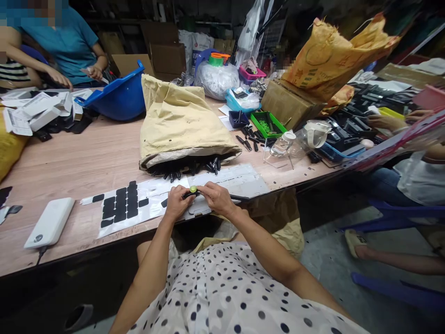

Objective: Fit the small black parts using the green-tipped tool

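Observation:
My left hand (178,202) and my right hand (218,198) meet over the near table edge, both with fingers closed. Between them they grip a slim black part (189,195); its exact kind is hard to make out. A yellow-green round piece (193,189) shows at the fingertips. Beneath lies a flat grey-white board (239,180). To the left is a white backing sheet (153,189) bearing rows of black rounded stickers (120,204). Just beyond my hands, a beige sack (187,120) lies with its mouth toward me, and black pen-like parts (212,164) spill from it.
A white power bank (50,222) with a cable lies at left. Farther back are a blue basin (118,95), white boxes (45,109), a green tray (267,124), a clear jar (282,144) and a cardboard box (290,104). Other people sit at back left and right.

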Available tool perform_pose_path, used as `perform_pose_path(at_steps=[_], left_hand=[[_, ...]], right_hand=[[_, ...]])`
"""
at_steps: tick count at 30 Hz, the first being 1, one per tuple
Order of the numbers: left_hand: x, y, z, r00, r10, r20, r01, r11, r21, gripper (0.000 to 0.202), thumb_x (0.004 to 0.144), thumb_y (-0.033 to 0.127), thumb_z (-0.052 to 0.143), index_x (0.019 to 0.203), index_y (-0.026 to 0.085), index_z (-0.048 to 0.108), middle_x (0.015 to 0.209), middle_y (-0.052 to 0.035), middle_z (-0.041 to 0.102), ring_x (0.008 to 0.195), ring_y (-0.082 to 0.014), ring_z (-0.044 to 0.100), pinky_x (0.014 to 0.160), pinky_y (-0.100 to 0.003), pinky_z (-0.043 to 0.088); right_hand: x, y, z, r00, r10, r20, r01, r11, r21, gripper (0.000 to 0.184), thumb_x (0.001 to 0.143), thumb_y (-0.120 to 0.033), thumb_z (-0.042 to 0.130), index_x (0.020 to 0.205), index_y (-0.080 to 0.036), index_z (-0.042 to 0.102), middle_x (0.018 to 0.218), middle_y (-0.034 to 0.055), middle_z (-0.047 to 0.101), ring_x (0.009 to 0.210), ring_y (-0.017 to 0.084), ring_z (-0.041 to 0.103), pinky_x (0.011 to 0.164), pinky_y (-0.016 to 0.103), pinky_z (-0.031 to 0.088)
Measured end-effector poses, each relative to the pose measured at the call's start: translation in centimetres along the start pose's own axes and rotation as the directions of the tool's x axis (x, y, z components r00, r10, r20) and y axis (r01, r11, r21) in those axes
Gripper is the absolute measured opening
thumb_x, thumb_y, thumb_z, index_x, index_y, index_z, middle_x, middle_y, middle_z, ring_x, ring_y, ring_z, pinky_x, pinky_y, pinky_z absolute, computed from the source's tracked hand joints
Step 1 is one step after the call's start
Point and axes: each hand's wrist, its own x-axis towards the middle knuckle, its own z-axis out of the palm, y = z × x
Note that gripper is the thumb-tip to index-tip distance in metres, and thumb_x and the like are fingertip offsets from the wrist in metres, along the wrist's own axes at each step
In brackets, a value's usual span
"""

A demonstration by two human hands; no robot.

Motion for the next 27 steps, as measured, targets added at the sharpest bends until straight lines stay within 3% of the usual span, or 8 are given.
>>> perform_pose_path(at_steps=[7,13,18,23,27], left_hand=[[0.0,0.1,0.0,1.000,0.000,-0.002,0.000,1.000,0.003,0.012,0.081,0.032,0.072,0.090,0.028,0.078,0.080,-0.0022,0.066,0.085,-0.0233,0.057,0.086,-0.038,0.046],[-0.1,0.2,-0.1,1.000,-0.008,0.002,0.008,1.000,-0.011,0.014,0.080,0.030,0.071,0.091,0.028,0.079,0.084,-0.0035,0.069,0.088,-0.0245,0.058,0.088,-0.040,0.047],[-0.1,0.1,-0.1,1.000,-0.011,-0.002,0.011,1.000,-0.012,0.015,0.079,0.032,0.071,0.091,0.028,0.079,0.084,-0.0035,0.070,0.089,-0.0251,0.058,0.088,-0.040,0.047],[-0.2,0.3,-0.2,1.000,-0.014,-0.014,0.014,1.000,-0.010,0.014,0.079,0.032,0.070,0.089,0.027,0.078,0.083,-0.0041,0.070,0.089,-0.0257,0.058,0.088,-0.041,0.048],[-0.1,0.3,-0.2,0.999,-0.025,-0.020,0.024,1.000,-0.018,0.014,0.082,0.035,0.067,0.088,0.028,0.078,0.083,-0.0040,0.069,0.089,-0.0259,0.058,0.087,-0.040,0.048]], right_hand=[[0.1,-0.3,0.2,0.999,0.034,0.041,-0.031,0.997,-0.069,0.039,0.099,-0.017,0.053,0.129,-0.035,0.070,0.094,0.0028,0.068,0.089,0.016,0.062,0.074,0.021,0.048],[-0.5,0.4,-0.1,0.996,0.063,-0.057,-0.065,0.997,-0.048,0.039,0.101,-0.017,0.050,0.130,-0.032,0.070,0.095,0.0037,0.068,0.091,0.016,0.063,0.078,0.021,0.049],[-1.1,1.0,-0.1,0.996,0.086,-0.033,-0.087,0.995,-0.039,0.036,0.100,-0.017,0.052,0.125,-0.031,0.073,0.092,0.0033,0.068,0.090,0.016,0.064,0.074,0.021,0.048],[-0.6,2.3,-0.5,0.986,0.128,-0.107,-0.132,0.991,-0.031,0.036,0.101,-0.020,0.050,0.128,-0.031,0.071,0.099,0.0037,0.070,0.094,0.017,0.064,0.080,0.023,0.048],[-0.1,4.1,-0.1,0.989,0.123,-0.084,-0.131,0.987,-0.096,0.031,0.098,-0.019,0.055,0.118,-0.031,0.075,0.094,0.0042,0.068,0.091,0.019,0.060,0.078,0.026,0.046]])
